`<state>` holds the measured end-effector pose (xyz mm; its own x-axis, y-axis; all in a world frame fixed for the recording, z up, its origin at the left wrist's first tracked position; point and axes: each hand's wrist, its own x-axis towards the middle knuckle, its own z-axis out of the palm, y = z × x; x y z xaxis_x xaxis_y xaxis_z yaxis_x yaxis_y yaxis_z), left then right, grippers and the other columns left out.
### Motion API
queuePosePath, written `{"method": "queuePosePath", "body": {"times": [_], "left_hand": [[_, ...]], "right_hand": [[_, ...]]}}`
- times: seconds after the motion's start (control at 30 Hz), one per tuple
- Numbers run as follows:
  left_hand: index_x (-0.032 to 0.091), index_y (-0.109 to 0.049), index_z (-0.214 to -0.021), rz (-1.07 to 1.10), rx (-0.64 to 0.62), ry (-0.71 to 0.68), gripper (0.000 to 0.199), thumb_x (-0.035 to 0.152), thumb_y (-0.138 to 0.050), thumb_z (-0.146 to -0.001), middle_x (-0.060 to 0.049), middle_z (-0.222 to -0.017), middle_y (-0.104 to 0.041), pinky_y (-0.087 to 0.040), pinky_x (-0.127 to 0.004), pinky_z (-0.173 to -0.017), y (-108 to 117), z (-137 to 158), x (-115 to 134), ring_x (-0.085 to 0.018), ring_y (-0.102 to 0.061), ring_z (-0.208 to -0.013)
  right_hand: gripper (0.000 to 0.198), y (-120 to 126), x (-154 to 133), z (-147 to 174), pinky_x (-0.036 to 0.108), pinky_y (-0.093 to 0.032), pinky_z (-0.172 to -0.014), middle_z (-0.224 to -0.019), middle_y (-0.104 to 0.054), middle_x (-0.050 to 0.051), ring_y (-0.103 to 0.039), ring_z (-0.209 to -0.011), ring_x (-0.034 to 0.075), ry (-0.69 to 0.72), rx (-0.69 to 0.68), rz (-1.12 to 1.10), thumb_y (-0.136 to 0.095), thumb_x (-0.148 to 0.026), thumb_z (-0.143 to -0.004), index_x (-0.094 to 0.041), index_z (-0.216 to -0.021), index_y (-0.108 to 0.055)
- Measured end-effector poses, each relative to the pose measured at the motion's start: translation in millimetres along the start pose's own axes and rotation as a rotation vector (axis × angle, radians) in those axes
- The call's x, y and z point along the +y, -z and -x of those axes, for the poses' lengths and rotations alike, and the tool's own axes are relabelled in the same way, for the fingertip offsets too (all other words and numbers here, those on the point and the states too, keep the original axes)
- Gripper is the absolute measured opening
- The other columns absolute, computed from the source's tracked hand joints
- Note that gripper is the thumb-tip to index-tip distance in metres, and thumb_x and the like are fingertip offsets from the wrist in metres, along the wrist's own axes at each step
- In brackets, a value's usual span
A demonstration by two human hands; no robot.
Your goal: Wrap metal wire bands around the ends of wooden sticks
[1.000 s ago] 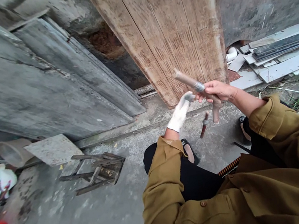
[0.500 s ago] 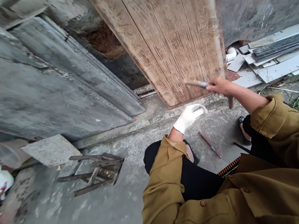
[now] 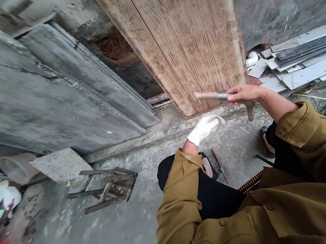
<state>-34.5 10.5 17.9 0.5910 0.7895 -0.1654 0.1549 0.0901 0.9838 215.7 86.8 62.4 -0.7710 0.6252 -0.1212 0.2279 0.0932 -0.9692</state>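
My right hand (image 3: 241,94) is bare and wrapped around a wooden-handled tool (image 3: 207,96). Wire binds its middle, its pale end points left across the board's lower part, and a thick brown stub hangs below my hand. My left hand (image 3: 204,128), in a white glove, hovers low by the board's bottom edge, fingers bent and together. Something grey shows at its fingertips; I cannot tell whether it is part of the glove. A brown wooden board (image 3: 187,43) leans upright on the wall, its lower surface covered in short marks. Between my feet is a reddish-brown rod (image 3: 219,166) with a metal band.
Large grey panels (image 3: 90,96) lean at the left. A small wooden stool (image 3: 107,188) lies tipped over beside a speckled slab (image 3: 60,165) and a bucket (image 3: 20,167). Stacked strips (image 3: 314,55) and a white pipe elbow (image 3: 251,59) are at the right.
The tool in my right hand has moved slightly left and down, its end less blurred. The reddish-brown rod has shifted left and turned a little. My left hand has hardly moved.
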Motion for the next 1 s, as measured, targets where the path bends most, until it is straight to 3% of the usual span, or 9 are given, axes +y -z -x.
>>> {"method": "queuePosePath", "body": {"times": [0.1, 0.17, 0.23, 0.33, 0.5, 0.6, 0.77, 0.9, 1.0], "left_hand": [[0.008, -0.065, -0.081, -0.018, -0.081, 0.050, 0.043, 0.051, -0.063, -0.082, -0.006, -0.074, -0.061, -0.026, -0.021, -0.049, -1.2, 1.1, 2.4, -0.006, -0.036, -0.051], [0.009, -0.065, -0.080, -0.090, -0.094, 0.048, 0.039, 0.048, -0.061, -0.083, -0.006, -0.073, -0.061, -0.031, -0.021, -0.052, 0.3, 0.9, 3.4, -0.008, -0.040, -0.054], [0.010, -0.064, -0.077, -0.213, -0.077, 0.010, 0.033, 0.042, -0.060, -0.083, -0.005, -0.074, -0.062, -0.037, -0.023, -0.059, 3.5, 0.0, 3.3, -0.011, -0.047, -0.062], [0.012, -0.064, -0.076, -0.362, -0.057, -0.017, 0.025, 0.036, -0.060, -0.080, -0.003, -0.075, -0.063, -0.042, -0.026, -0.072, 9.9, -0.5, 2.1, -0.014, -0.053, -0.073], [0.011, -0.064, -0.078, -0.274, -0.056, 0.035, 0.029, 0.040, -0.061, -0.079, -0.003, -0.072, -0.061, -0.041, -0.024, -0.064, 18.5, 3.1, 2.4, -0.012, -0.049, -0.066], [0.010, -0.063, -0.080, -0.181, 0.037, 0.053, 0.034, 0.044, -0.066, -0.076, -0.002, -0.071, -0.058, -0.037, -0.022, -0.056, 18.9, 3.3, 0.9, -0.009, -0.045, -0.059], [0.011, -0.061, -0.081, 0.077, -0.002, 0.034, 0.042, 0.052, -0.064, -0.081, 0.001, -0.063, -0.049, -0.032, -0.020, -0.045, 9.9, 1.1, -5.6, -0.006, -0.035, -0.049], [0.010, -0.061, -0.081, 0.071, -0.128, 0.070, 0.041, 0.051, -0.065, -0.081, -0.001, -0.067, -0.054, -0.029, -0.020, -0.043, 0.5, 0.4, -3.1, -0.005, -0.035, -0.048], [0.009, -0.062, -0.081, -0.001, -0.176, 0.079, 0.039, 0.048, -0.063, -0.082, -0.003, -0.070, -0.057, -0.026, -0.020, -0.046, -2.1, 0.1, 3.2, -0.005, -0.035, -0.049]], "right_hand": [[0.038, 4.1, 13.3, -8.3, 0.031, -0.043, -0.057, -0.067, -0.054, 0.003, -0.049, -0.062, 0.014, -0.142, 0.213, 0.239, -0.053, -0.054, -0.091, -0.017, -0.082, -0.057], [0.028, -1.1, 20.3, -13.5, 0.031, -0.042, -0.060, -0.068, -0.057, 0.005, -0.051, -0.064, 0.016, -0.282, 0.165, 0.505, -0.060, -0.044, -0.088, -0.017, -0.081, -0.059], [0.022, -10.6, 25.1, -16.2, 0.031, -0.040, -0.062, -0.066, -0.057, 0.004, -0.052, -0.064, 0.016, -0.397, -0.125, 0.655, -0.067, -0.037, -0.081, -0.016, -0.078, -0.062], [0.030, -25.5, 29.4, -17.2, 0.028, -0.038, -0.061, -0.061, -0.056, 0.000, -0.053, -0.060, 0.013, -0.429, -0.644, 0.515, -0.071, -0.043, -0.075, -0.014, -0.078, -0.063], [0.049, -30.1, 19.3, -13.3, 0.024, -0.038, -0.058, -0.064, -0.056, -0.003, -0.052, -0.059, 0.010, -0.249, -0.828, 0.242, -0.072, -0.059, -0.072, -0.012, -0.082, -0.061], [0.048, -19.3, 3.2, -3.6, 0.024, -0.040, -0.058, -0.068, -0.056, -0.002, -0.051, -0.061, 0.010, -0.094, -0.678, 0.105, -0.072, -0.057, -0.076, -0.011, -0.086, -0.062], [0.041, -0.6, -6.2, 8.7, 0.027, -0.044, -0.059, -0.073, -0.053, -0.001, -0.047, -0.062, 0.010, 0.090, -0.024, -0.166, -0.066, -0.054, -0.084, -0.015, -0.085, -0.056], [0.030, 2.2, 4.8, -2.2, 0.028, -0.044, -0.060, -0.075, -0.053, 0.002, -0.047, -0.064, 0.012, -0.049, 0.389, -0.059, -0.054, -0.046, -0.092, -0.017, -0.084, -0.052], [0.017, -4.7, 15.6, -14.0, 0.030, -0.040, -0.064, -0.076, -0.056, 0.006, -0.049, -0.070, 0.015, -0.306, 0.321, 0.437, -0.057, -0.033, -0.089, -0.016, -0.087, -0.058]]}}
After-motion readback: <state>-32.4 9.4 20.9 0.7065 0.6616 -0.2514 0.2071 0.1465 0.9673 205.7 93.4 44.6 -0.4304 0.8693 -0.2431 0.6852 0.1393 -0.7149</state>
